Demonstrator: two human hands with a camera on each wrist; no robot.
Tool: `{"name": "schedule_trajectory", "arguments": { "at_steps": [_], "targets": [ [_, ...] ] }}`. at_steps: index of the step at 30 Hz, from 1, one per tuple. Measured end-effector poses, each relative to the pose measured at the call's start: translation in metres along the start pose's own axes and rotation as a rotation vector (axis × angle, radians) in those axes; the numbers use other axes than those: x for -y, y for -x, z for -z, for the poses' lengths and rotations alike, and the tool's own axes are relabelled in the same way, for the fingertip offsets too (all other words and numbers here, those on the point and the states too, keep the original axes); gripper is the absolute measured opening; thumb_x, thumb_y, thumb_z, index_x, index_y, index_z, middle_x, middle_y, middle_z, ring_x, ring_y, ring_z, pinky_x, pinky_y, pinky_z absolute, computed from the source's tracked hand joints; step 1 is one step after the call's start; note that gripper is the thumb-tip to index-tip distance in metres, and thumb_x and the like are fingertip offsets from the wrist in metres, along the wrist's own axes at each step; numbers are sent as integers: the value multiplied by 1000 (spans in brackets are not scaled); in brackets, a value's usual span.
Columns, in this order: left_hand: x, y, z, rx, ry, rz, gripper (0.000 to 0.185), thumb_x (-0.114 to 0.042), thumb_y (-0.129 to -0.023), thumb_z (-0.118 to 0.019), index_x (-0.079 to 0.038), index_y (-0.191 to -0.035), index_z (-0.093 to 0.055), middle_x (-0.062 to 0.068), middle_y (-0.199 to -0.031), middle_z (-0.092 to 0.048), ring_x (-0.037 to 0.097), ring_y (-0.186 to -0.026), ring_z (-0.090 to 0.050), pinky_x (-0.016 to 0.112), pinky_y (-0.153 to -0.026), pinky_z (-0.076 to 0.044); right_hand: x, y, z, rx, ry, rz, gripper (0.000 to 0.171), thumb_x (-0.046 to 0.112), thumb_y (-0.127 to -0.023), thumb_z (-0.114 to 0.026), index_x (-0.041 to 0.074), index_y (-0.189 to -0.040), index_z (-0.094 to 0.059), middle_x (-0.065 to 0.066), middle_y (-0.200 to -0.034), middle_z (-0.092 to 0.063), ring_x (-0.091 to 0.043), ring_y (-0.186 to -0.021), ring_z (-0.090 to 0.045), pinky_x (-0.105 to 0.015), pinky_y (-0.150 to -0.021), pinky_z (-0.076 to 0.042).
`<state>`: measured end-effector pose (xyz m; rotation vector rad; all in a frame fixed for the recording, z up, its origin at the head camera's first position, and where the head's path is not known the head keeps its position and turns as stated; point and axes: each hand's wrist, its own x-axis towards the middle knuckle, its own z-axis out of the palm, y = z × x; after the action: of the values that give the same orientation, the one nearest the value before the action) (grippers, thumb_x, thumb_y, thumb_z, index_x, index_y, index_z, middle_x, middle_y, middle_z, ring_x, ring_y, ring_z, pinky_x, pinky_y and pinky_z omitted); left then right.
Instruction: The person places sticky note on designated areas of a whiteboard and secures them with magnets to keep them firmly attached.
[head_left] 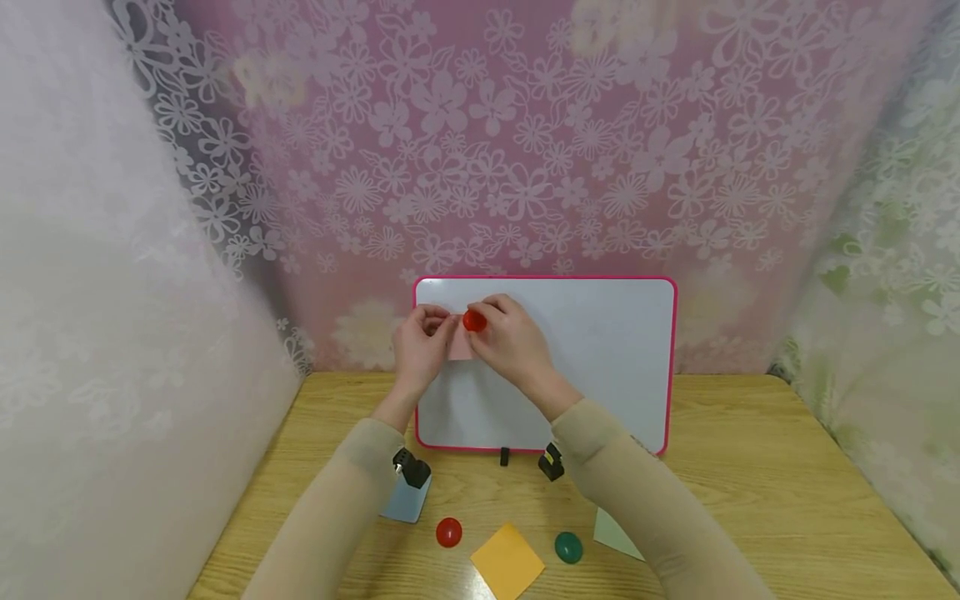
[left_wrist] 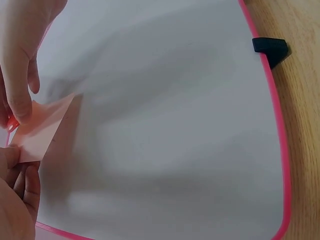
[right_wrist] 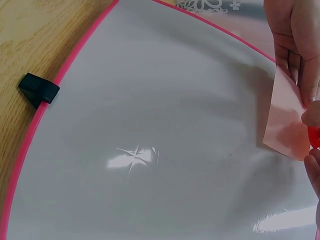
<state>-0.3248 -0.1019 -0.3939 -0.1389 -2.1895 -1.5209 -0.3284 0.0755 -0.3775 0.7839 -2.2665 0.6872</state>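
A pink-framed whiteboard (head_left: 600, 350) stands propped against the flowered backdrop. My left hand (head_left: 422, 337) pinches a pink paper note (head_left: 459, 348) by its edge and holds it flat on the board's upper left. My right hand (head_left: 510, 333) grips a red round magnet (head_left: 474, 321) at the note's top. In the left wrist view the note (left_wrist: 42, 131) lies between my left fingers (left_wrist: 17, 172) and the right hand's thumb (left_wrist: 20, 85). The right wrist view shows the note (right_wrist: 284, 117) with a sliver of the magnet (right_wrist: 314, 136) at the frame's edge.
On the wooden table (head_left: 750, 483) in front of the board lie a red magnet (head_left: 448, 532), a green magnet (head_left: 568, 547), an orange note (head_left: 507, 562), a pale green note (head_left: 615, 533) and a light blue note (head_left: 405, 500). A black foot (head_left: 504, 456) props the board.
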Motion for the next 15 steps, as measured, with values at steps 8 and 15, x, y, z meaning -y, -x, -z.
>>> {"name": "schedule_trajectory", "arguments": {
  "at_steps": [8,15],
  "targets": [
    [-1,-4,1,-9,-3,-11,19,-22,-100,-79,-7,-108,-72,7,-98,-77,22,-86,-71,32,-77,-63,0,-4,1,-32,13,-9,37,15,-89,-87,0,-121,-78,-15,-116,-70,-31,-106,-68,-40,-97,-59],
    [-3,-6,1,-9,-11,-19,18,-22,-100,-79,-6,-107,-72,7,-98,-77,22,-86,-71,34,-77,-63,3,-7,1,-2,25,-15,37,16,-91,-85,1,-123,-77,-15,-120,-70,-32,-110,-66,-41,-99,-58]
  ]
}}
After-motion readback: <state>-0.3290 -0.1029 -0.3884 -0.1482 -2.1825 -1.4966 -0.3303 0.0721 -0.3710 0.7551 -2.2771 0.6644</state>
